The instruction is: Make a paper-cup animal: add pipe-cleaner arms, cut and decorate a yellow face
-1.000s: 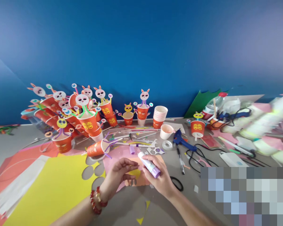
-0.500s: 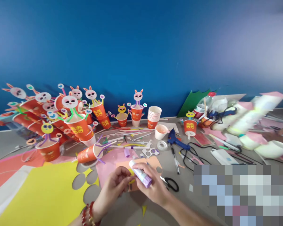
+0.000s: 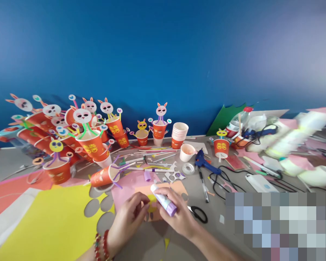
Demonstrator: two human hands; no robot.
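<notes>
My right hand [image 3: 176, 214] is closed around a glue stick [image 3: 164, 201], whose white tip points up and left and whose purple base faces down and right. Between my hands is a small yellow paper piece [image 3: 152, 203], pinched by the fingers of my left hand [image 3: 132, 214]. Orange paper [image 3: 179, 189] and pink paper [image 3: 125, 185] lie beneath and behind my hands. The purple glue cap [image 3: 147, 176] stands on the pink paper. Just right of my right hand are black-handled scissors [image 3: 199, 214].
Red cups with paper animal heads [image 3: 91, 145] crowd the left. A yellow sheet [image 3: 49, 221] lies front left. Behind are stacked cups [image 3: 179, 134], a tape roll [image 3: 188, 168] and a blue glue gun [image 3: 206, 163] with a cable. White paper rolls [image 3: 299, 136] lie right.
The view has shifted slightly, so the table items appear a little further right. Both hands keep their holds, with only slight finger movement at the yellow piece.
</notes>
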